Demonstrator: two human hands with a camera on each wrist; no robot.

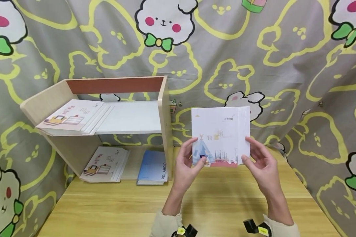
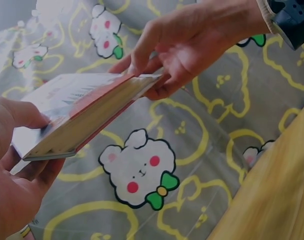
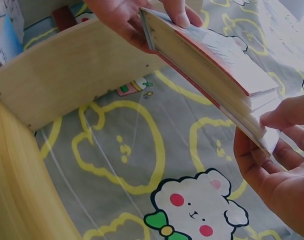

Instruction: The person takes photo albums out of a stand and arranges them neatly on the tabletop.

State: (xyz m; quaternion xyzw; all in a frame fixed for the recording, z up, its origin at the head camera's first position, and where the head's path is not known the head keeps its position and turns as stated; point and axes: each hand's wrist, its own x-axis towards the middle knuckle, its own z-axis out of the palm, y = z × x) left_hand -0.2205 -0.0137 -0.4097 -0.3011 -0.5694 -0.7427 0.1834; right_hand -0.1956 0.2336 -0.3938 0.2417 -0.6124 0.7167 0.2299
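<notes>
Both hands hold up a thick white photo album (image 1: pixel 216 135) above the table, its cover facing me. A blue tent and small squares are printed on that cover. My left hand (image 1: pixel 188 163) pinches the lower left corner, thumb on the cover and fingers behind. At the other side, my right hand (image 1: pixel 262 166) grips the lower right edge, where a strip of white pages (image 1: pixel 243 135) shows beyond the cover. In the right wrist view, the right thumb (image 3: pixel 287 112) presses on those fanned pages, with fingers underneath. The album's thick page block (image 2: pixel 99 117) faces the left wrist camera.
A two-tier wooden shelf (image 1: pixel 165 112) stands at the left on the wooden table (image 1: pixel 121 207). White albums (image 1: pixel 74 115) lie on its upper tier. Below are more white albums (image 1: pixel 105 164) and a blue POLAROID album (image 1: pixel 152 166). A patterned curtain (image 1: pixel 225 49) hangs behind.
</notes>
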